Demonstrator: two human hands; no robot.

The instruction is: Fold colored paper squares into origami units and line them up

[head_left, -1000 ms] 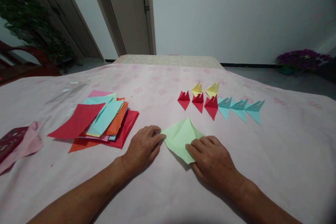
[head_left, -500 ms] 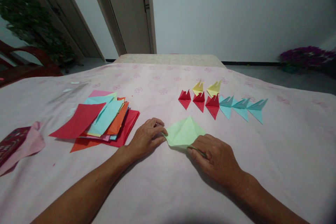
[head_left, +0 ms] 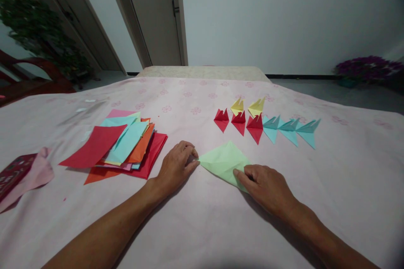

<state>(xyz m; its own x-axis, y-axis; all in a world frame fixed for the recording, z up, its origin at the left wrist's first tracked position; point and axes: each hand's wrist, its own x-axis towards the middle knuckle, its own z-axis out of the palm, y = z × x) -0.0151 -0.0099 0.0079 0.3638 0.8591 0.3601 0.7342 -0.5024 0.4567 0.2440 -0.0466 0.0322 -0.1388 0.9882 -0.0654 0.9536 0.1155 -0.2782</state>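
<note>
A light green sheet of origami paper [head_left: 224,159] lies between my hands on the tablecloth, creased and partly unfolded. My left hand [head_left: 178,162] pinches its left corner between thumb and fingers. At the lower right edge, my right hand [head_left: 268,185] is closed on the paper, its thumb on top and the fingers curled. Part of the right side is hidden under that hand. Beyond the sheet stand folded paper birds: red ones [head_left: 239,122], yellow ones [head_left: 257,107] and light blue ones [head_left: 288,126].
To the left lies a loose stack of coloured paper [head_left: 129,138], red on top. A dark red packet [head_left: 14,172] with pink cloth or paper over it sits at the far left. The pale pink tablecloth [head_left: 202,227] covers the table.
The right hand has moved slightly right, and the green sheet lies flatter and wider, its lower right part now spread out. The left hand keeps its corner.
</note>
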